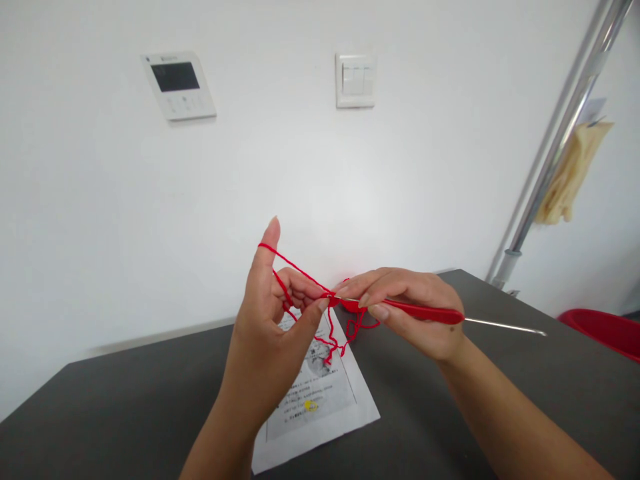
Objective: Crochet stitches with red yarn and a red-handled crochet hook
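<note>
My left hand [280, 320] pinches a small piece of red crochet work [332, 301] between thumb and fingers. Its index finger points up, with red yarn [300, 270] looped over it and stretched down to the work. In my right hand [410, 303] is a crochet hook [425, 311] with a red handle, held from above. The hook's thin metal tip reaches the work beside my left thumb; its other metal end sticks out past my right palm. Loose red strands hang below both hands, and more red yarn is partly hidden behind my right fingers.
A printed sheet [325, 427] with a yellow mark lies on the dark table [150, 413] under my hands. Behind stands a white wall with a panel [180, 87] and a light switch [355, 80]. A metal pole [560, 153] and a red rounded object [605, 330] are at right.
</note>
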{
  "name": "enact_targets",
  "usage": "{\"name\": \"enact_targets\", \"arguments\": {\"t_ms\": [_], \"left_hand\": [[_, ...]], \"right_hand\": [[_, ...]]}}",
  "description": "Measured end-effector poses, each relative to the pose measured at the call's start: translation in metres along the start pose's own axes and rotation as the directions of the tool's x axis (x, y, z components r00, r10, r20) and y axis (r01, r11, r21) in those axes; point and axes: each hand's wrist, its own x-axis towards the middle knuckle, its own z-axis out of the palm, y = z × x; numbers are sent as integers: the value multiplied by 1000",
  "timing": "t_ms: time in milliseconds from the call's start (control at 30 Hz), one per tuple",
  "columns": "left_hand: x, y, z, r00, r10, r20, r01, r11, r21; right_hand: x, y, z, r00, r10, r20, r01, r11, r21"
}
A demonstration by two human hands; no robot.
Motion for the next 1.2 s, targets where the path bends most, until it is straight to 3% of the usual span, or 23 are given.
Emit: {"name": "enact_targets", "arguments": {"t_ms": [133,333,567,800,900,967,1067,1133,1200], "left_hand": [[-1,-1,0,999,43,-23,-43,999,11],[-5,-3,2,983,166,-76,-148,969,197],[-3,-6,-1,973,221,-66,-200,951,235],[-2,-6,1,962,263,-69,-226,915,333],[-5,-2,6,964,247,-100,-183,887,424],[-8,0,7,967,231,-110,-158,877,453],[-11,0,7,965,234,-120,-159,883,441],[-12,-2,7,960,249,-128,-170,880,443],[-12,-4,7,953,271,-136,-179,866,466]], "right_hand": [[0,-3,0,1000,-12,29,14,997,-74],[2,-7,1,992,-53,115,83,959,-273],[2,-3,10,971,-185,153,226,916,-331],[-3,5,24,935,-330,132,351,802,-484],[-3,2,28,958,-283,43,273,860,-431],[-4,-2,30,989,-122,-78,94,950,-296],[-4,-5,33,972,108,-207,-118,992,-36],[-5,-5,33,966,118,-229,-116,993,24],[-6,-4,33,982,10,-189,-25,997,-76]]}}
